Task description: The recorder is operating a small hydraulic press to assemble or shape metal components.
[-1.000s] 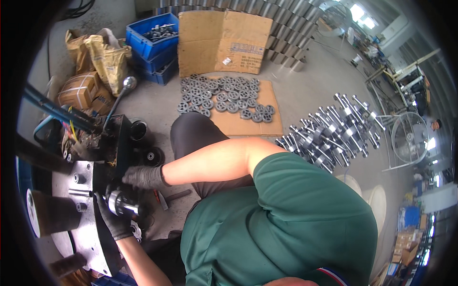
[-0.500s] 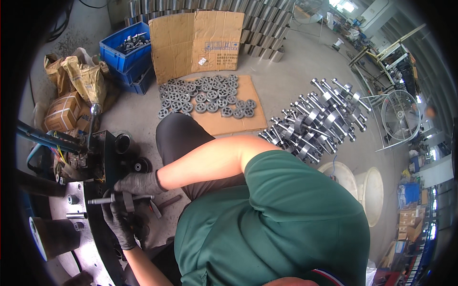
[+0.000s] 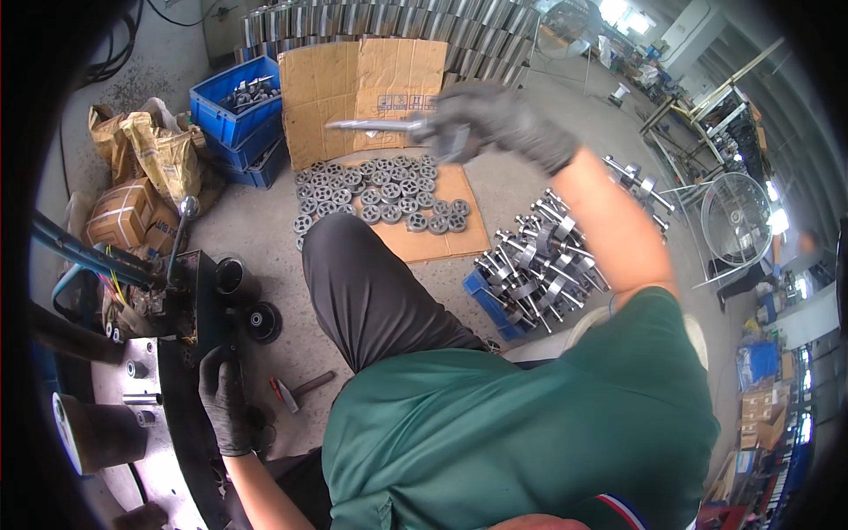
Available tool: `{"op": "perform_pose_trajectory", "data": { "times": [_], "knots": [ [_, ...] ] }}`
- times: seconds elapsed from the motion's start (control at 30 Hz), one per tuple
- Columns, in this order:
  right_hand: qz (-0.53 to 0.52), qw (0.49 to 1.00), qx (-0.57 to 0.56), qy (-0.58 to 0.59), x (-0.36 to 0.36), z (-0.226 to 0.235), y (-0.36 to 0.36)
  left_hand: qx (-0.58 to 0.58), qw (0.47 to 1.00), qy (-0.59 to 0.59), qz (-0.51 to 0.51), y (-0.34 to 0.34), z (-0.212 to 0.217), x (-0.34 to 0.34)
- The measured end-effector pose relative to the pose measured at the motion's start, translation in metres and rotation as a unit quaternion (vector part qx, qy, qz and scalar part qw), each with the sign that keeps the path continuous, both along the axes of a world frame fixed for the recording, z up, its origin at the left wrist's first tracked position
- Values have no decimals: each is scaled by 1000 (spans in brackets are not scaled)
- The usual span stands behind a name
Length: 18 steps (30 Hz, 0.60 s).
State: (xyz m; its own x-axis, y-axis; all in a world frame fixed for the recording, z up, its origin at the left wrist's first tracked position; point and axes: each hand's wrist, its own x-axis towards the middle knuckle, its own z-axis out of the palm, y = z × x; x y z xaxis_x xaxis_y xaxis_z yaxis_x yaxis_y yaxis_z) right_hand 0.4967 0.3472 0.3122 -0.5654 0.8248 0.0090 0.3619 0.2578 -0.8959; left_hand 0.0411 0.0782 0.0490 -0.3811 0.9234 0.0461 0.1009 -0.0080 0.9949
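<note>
my right hand (image 3: pixel 495 119) is clenched round a metal shaft (image 3: pixel 375 125), held up in the air over the cardboard sheet (image 3: pixel 442 231) on the floor. my left hand (image 3: pixel 225 402) grips the edge of the press machine (image 3: pixel 190 309), holding nothing loose. i judge one piece is mid-transfer. counts: one shaft in hand, roughly thirty gears (image 3: pixel 380 190) on the cardboard, well over a dozen finished shafts (image 3: pixel 539 265) piled at its right edge, two stacked blue crates (image 3: pixel 234 119).

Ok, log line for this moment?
right hand: holds shaft, raised | left hand: on machine | gears: on cardboard
</note>
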Motion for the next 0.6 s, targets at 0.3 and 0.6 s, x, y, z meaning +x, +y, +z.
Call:
{"op": "perform_pose_trajectory", "data": {
  "times": [0.3, 0.6],
  "knots": [
    [-201, 930, 127, -279, 305, 78, 10, -45, 998, -38, -17, 11, -6, 9],
    [-407, 801, -31, -438, 397, 83, -11, -33, 997, -63, -15, 8, -17, 0]
  ]
}}
